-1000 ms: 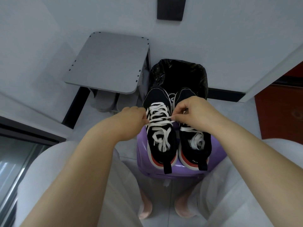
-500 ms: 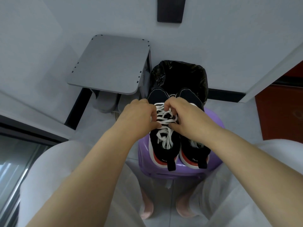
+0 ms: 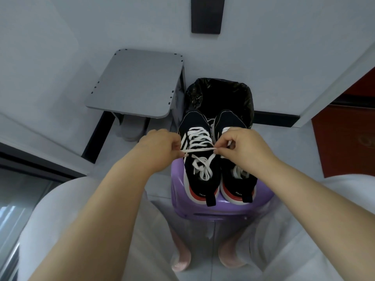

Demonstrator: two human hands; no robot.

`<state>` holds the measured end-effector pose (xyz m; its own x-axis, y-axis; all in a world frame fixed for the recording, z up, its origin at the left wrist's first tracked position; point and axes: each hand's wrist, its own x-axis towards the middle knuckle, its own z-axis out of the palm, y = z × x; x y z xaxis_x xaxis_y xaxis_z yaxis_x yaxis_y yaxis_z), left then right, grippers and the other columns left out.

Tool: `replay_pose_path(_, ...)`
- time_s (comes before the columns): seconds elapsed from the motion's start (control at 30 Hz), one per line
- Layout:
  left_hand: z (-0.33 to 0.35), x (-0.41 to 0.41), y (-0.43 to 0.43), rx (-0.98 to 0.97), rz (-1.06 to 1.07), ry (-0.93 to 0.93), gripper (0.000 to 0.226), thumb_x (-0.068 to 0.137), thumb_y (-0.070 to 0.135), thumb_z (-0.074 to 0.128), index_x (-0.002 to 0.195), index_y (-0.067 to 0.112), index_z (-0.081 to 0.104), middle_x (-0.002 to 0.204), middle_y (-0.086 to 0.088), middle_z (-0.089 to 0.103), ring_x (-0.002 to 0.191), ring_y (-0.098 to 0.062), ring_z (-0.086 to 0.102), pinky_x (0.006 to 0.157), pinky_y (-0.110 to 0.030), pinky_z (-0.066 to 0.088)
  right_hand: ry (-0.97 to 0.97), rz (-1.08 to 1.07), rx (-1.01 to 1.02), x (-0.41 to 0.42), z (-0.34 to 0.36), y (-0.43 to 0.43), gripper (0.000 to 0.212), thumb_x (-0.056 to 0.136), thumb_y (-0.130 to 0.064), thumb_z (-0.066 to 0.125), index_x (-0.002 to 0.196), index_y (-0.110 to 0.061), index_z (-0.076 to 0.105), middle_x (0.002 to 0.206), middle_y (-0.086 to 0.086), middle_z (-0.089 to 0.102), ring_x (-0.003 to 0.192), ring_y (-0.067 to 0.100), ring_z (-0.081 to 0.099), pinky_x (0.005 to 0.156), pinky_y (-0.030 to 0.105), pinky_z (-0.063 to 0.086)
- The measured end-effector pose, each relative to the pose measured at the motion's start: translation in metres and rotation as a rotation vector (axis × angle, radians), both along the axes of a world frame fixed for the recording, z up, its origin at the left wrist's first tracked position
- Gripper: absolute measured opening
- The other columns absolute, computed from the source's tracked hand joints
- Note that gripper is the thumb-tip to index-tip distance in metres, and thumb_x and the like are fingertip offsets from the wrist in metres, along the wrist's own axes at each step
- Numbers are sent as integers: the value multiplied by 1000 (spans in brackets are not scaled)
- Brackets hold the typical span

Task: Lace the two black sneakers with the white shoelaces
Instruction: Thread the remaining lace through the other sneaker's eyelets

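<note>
Two black sneakers with red-and-white heels stand side by side, toes away from me, on a purple stool (image 3: 223, 209). The left sneaker (image 3: 200, 179) carries a white shoelace (image 3: 199, 151) crossed up its front, with loose loops lying on the tongue. My left hand (image 3: 160, 147) pinches one end of that lace at the shoe's left side. My right hand (image 3: 241, 147) pinches the other end, and the lace runs taut across the shoe between them. The right sneaker (image 3: 237, 183) is partly hidden under my right hand; its white lace (image 3: 239, 172) shows near the tongue.
A bin lined with a black bag (image 3: 219, 96) stands just behind the stool against the wall. A grey side table (image 3: 138, 82) is to the left of it. My knees in white trousers flank the stool, and my feet rest on the floor beneath.
My hands were bunched together over the left sneaker's laces half a second ago. They have since drawn apart, stretching the lace straight across the shoe.
</note>
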<state>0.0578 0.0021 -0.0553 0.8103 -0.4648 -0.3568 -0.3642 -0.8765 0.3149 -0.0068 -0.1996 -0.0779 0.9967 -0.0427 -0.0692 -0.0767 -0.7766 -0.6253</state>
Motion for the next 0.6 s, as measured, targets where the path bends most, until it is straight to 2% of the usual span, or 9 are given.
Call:
replay_pose_path(0.1,-3,-3,-2,-115,29,-31,20,85,35,64,96,22,54,104,0,52,104,-20,49,87,-32,43,-33,53,14,-2,1,0,17,76,-26,75,82,-33,60,74,-15,47,62,-1,46,60,17,35)
replay_pose_path(0.2,-3,-6,-9,-265,-25,26,46,81,33,70,121,30,49,121,2,46,116,-17,43,100,-34,40,10,215,-108,-7,6,7,14,81,-32,69,92,-31,60,81,-16,47,75,1,49,65,22,36)
replay_pose_path(0.3,-6,-10,-19,-244,-112,36,59,81,31,69,134,35,44,131,3,37,123,-17,34,105,-29,32,75,279,-375,-12,5,16,23,89,-38,55,108,-27,62,101,-7,62,97,17,57,73,31,45)
replay_pose_path(0.37,-10,-9,-19,-180,-122,52,56,83,30,67,135,34,45,133,2,34,124,-17,33,104,-28,31,78,266,-444,-12,4,21,24,92,-38,49,106,-23,63,103,-2,64,98,21,58,71,32,45)
replay_pose_path(0.43,-13,-6,-17,-169,-85,117,55,84,29,67,135,32,46,134,2,33,118,-13,36,101,-25,32,67,285,-440,-14,4,23,24,94,-38,47,103,-22,64,103,-3,61,98,20,57,70,30,42)
replay_pose_path(0.5,-14,-4,-16,-195,-57,159,55,83,29,68,135,30,47,135,3,32,109,-8,38,95,-20,31,115,319,-347,-17,5,24,23,94,-36,48,103,-24,66,102,-6,59,98,17,56,76,32,45)
replay_pose_path(0.6,-14,-4,-16,-218,-29,188,57,83,28,69,135,27,47,135,3,33,110,-8,40,93,-18,30,212,350,-230,-25,8,22,20,93,-32,52,103,-26,70,90,-14,58,95,12,56,80,32,46)
